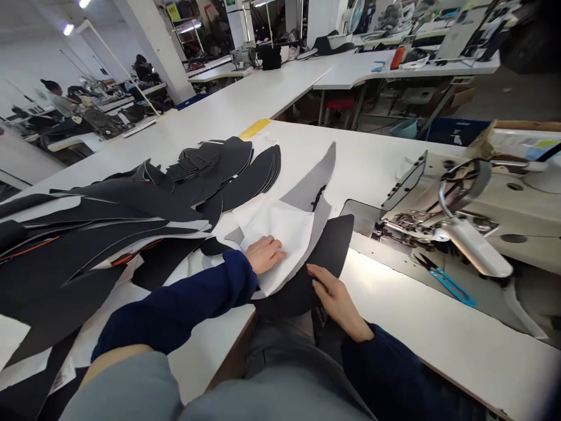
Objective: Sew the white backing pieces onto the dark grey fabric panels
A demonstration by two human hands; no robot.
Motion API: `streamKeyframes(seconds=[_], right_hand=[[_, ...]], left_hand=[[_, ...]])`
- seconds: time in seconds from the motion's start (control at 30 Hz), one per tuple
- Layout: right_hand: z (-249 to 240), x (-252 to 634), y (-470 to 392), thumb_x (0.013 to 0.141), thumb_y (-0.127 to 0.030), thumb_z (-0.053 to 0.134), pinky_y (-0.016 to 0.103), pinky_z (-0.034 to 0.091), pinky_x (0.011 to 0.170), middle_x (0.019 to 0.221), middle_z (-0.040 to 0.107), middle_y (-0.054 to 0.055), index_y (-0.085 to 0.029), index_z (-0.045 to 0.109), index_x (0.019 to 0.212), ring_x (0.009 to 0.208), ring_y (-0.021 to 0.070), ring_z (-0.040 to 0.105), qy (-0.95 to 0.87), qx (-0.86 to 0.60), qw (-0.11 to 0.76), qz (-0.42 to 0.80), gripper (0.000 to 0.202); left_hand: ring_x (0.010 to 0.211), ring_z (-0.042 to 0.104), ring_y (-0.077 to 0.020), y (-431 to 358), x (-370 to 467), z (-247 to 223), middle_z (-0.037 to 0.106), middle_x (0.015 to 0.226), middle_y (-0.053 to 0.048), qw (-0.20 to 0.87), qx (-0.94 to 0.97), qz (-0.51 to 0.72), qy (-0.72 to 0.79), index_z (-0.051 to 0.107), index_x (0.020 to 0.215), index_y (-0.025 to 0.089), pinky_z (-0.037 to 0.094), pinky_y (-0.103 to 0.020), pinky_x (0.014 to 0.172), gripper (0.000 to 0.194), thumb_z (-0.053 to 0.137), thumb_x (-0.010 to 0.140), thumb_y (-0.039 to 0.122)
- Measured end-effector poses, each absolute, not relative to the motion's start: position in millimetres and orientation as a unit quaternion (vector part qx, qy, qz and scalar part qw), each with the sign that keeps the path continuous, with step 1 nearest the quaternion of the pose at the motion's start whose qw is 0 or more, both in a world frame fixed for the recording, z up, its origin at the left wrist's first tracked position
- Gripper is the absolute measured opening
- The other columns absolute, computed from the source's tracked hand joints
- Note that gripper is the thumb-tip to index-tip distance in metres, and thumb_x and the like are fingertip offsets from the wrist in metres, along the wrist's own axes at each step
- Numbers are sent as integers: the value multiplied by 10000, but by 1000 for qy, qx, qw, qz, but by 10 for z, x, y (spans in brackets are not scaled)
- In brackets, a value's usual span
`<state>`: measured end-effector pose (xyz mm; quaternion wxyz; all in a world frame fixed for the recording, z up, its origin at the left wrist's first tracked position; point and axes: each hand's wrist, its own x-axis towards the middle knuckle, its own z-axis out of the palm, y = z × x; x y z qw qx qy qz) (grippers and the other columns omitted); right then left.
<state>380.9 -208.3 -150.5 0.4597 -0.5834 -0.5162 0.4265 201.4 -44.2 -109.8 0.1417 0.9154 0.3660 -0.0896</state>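
My left hand (265, 255) lies on a white sheet (287, 234), its fingers slightly curled and pressing on the surface. Beneath that sheet is a grey curved piece (319, 225) with a long pointed tip and a small dark mark near its notch. A black curved fabric piece (333, 248) sits under both and hangs over the table's front edge. My right hand (335, 295) grips its near right edge, fingers on top; the thumb is not clearly seen. Dark blue sleeves cover both forearms.
A sewing machine (491, 204) stands at right, with blue thread snips (447, 280) on its bed. Stacked black cut pieces (249, 175) and a large black pile (118, 204) cover the left. A yellow strip (255, 128) lies behind. Other people work far left.
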Motion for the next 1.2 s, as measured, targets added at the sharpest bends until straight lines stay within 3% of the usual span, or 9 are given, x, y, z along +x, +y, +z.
streamKeyframes(seconds=[0.17,0.43,0.57,0.73,0.83,0.9,1.03,1.13,1.2], right_hand=[[-1502,3431,-1950,772,-341,683,424,522,864,985,668,110,-152,582,1050,915,235,657,-159,-465,551,674,351],[-1519,3029,-1718,641,-345,800,335,557,677,743,688,71,-113,661,773,668,183,653,-126,-415,535,725,301],[-1509,3028,-1774,646,-355,794,372,558,734,790,697,67,-122,677,794,753,214,654,-128,-407,585,690,300],[-1568,3086,-1883,669,-367,782,381,551,769,821,697,59,-142,676,819,783,215,651,-95,-406,609,674,291],[-1582,3076,-1901,699,-391,761,378,541,789,846,693,67,-139,669,835,800,213,647,-112,-407,600,679,300],[-1540,3094,-1910,763,-433,696,388,534,803,900,688,77,-144,666,889,836,222,645,-157,-420,586,675,317],[-1362,3365,-1965,883,-408,527,468,449,948,1148,625,103,-186,615,1144,1092,280,561,-489,-482,479,547,353],[-1308,3753,-2032,809,-283,595,606,157,1094,1397,434,136,-206,486,1327,1347,341,273,-782,-492,250,290,535],[-1357,3993,-2072,710,-226,666,646,60,1085,1485,286,163,-201,385,1401,1389,370,128,-841,-505,118,156,747]], left_hand=[[1309,283,-333,-305,2042,-1271,284,1454,-121,89,905,-36,414,372,1365,251,327,-501,1001,556,302,915,572],[1384,159,-327,-165,2190,-1554,197,1519,-110,58,928,-6,368,291,1444,252,193,-517,1093,672,290,892,636],[1415,77,-321,108,2129,-1601,139,1553,-40,61,924,-13,378,260,1458,311,110,-562,1117,624,282,909,607],[1413,81,-347,375,2079,-1479,118,1557,-53,77,914,-64,392,246,1459,321,149,-593,1094,618,325,905,586],[1394,126,-382,365,2176,-1230,147,1547,-86,76,928,-115,345,374,1396,304,177,-619,1064,575,460,873,528],[1394,154,-347,291,2300,-1066,182,1536,-99,73,960,-97,252,420,1364,266,174,-571,1087,537,455,885,507],[1404,161,-257,203,2628,-1007,231,1523,-96,85,988,-42,120,314,1427,230,164,-480,1118,560,323,937,500],[1405,143,-276,317,2890,-1183,216,1523,-122,73,979,-33,185,270,1446,191,155,-491,1115,629,332,921,531],[1376,204,-295,411,3053,-1310,254,1499,-146,63,969,-6,241,272,1445,169,171,-487,1106,665,356,905,547]])
